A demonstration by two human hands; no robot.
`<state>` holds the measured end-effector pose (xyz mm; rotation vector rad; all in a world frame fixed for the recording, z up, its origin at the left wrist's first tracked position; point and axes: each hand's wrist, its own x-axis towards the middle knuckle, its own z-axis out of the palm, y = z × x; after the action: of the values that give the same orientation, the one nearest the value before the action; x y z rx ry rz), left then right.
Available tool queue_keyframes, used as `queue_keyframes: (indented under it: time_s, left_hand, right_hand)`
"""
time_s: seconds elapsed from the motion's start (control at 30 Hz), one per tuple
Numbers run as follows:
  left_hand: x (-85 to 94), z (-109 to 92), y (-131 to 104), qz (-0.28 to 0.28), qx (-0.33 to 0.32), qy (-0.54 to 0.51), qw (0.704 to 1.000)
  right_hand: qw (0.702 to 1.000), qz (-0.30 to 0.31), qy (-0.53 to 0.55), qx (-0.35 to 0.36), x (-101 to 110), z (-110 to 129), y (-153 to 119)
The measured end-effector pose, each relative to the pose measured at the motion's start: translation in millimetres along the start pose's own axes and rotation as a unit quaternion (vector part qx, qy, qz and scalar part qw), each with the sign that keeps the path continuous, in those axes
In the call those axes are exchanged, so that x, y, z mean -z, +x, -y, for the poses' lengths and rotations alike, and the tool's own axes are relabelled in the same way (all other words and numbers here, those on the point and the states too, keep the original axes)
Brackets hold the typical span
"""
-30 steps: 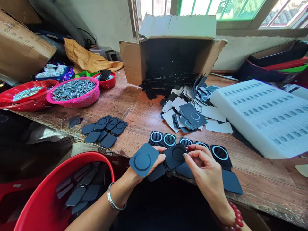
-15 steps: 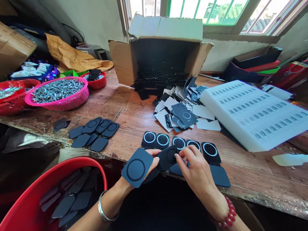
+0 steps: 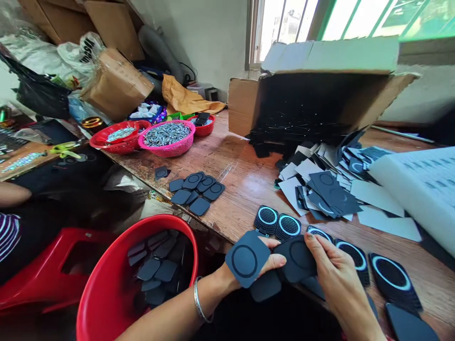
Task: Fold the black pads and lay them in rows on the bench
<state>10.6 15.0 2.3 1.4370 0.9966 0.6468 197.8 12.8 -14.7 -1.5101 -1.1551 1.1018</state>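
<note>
My left hand (image 3: 273, 258) is closed on a dark folding charger-like piece made of rounded square panels. Its front panel (image 3: 246, 259), marked with a ring, lies over the back of that hand, and a plain panel (image 3: 266, 285) hangs below the thumb. My right hand (image 3: 336, 265) pinches the upper right edge of another ringed panel (image 3: 296, 258) between thumb and fingers. Just beyond the hands, several black gridded squares with white rings (image 3: 289, 227) stand in a row on the table. At the right edge, a flat dark panel (image 3: 408, 324) joins the nearest one.
Left of me stands a red tub (image 3: 103, 284) with dark panels inside. More dark panels (image 3: 199, 189) lie on the wooden table (image 3: 245, 180). Behind are a pink basket of metal parts (image 3: 168, 137), an open carton (image 3: 245, 106), card pieces (image 3: 327, 189) and white foam (image 3: 423, 184). Another person's arm (image 3: 14, 195) shows far left.
My view has swung left, so the table items appear farther right and another person's arm shows. Both hands keep hold of the dark piece; my right fingers have shifted to its panel's upper edge.
</note>
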Motion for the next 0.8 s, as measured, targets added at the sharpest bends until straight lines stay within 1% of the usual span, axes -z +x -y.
queue_keyframes:
  time_s: [0.07,0.1,0.13,0.17,0.2,0.23,0.27,0.3,0.37,0.4,0.47,0.5,0.57,0.63,0.7,0.73,0.8]
  left_hand:
    - [8.8,6,-3,-0.036,0.003,0.018,0.999]
    - [17.4,9,-4,-0.065,0.003,0.041,0.997]
    - [29.5,12,-3,-0.107,-0.003,0.075,0.991]
    - [44.9,15,0,-0.156,-0.012,0.112,0.981]
    - [63.2,19,3,-0.209,-0.023,0.147,0.967]
    - [83.7,22,7,-0.283,-0.036,0.179,0.942]
    - [105.3,27,10,-0.331,-0.039,0.185,0.924]
    - [126.8,31,14,-0.363,-0.041,0.188,0.912]
    - [165.6,41,20,-0.413,-0.046,0.195,0.888]
    - [181.4,46,22,-0.429,-0.046,0.2,0.88]
    - [203.6,52,23,-0.448,-0.04,0.21,0.868]
    - [209.7,53,23,-0.453,-0.038,0.216,0.864]
    - [211.8,51,22,-0.46,-0.04,0.227,0.857]
    - [200.4,45,23,-0.465,-0.051,0.223,0.855]
    - [176.0,39,27,-0.451,-0.062,0.201,0.867]
    - [159.6,36,29,-0.43,-0.067,0.184,0.881]
    - [121.2,32,34,-0.368,-0.077,0.152,0.914]
  right_hand:
    - [0.998,0.005,0.038,-0.056,-9,0,2]
    - [0.996,0.005,0.045,-0.076,-12,0,2]
    - [0.996,0.004,0.044,-0.083,-14,0,1]
    - [0.996,0.005,0.037,-0.075,-16,0,0]
    - [0.998,0.01,0.026,-0.054,-16,0,-1]
    - [0.999,0.017,0.011,-0.027,-16,0,-3]
    - [1.0,0.025,-0.01,0.001,-15,-1,-6]
    - [0.999,0.032,-0.035,0.025,-14,-2,-8]
    - [0.993,0.037,-0.091,0.069,-12,-5,-13]
    - [0.989,0.033,-0.116,0.089,-11,-7,-15]
    - [0.978,0.02,-0.157,0.133,-9,-12,-19]
    - [0.973,0.015,-0.173,0.154,-9,-14,-20]
    - [0.962,0.006,-0.193,0.192,-8,-17,-22]
    - [0.954,0.007,-0.197,0.225,-10,-17,-23]
    - [0.949,0.015,-0.187,0.255,-14,-13,-23]
    - [0.947,0.019,-0.179,0.266,-17,-9,-23]
    - [0.945,0.027,-0.161,0.283,-25,1,-23]
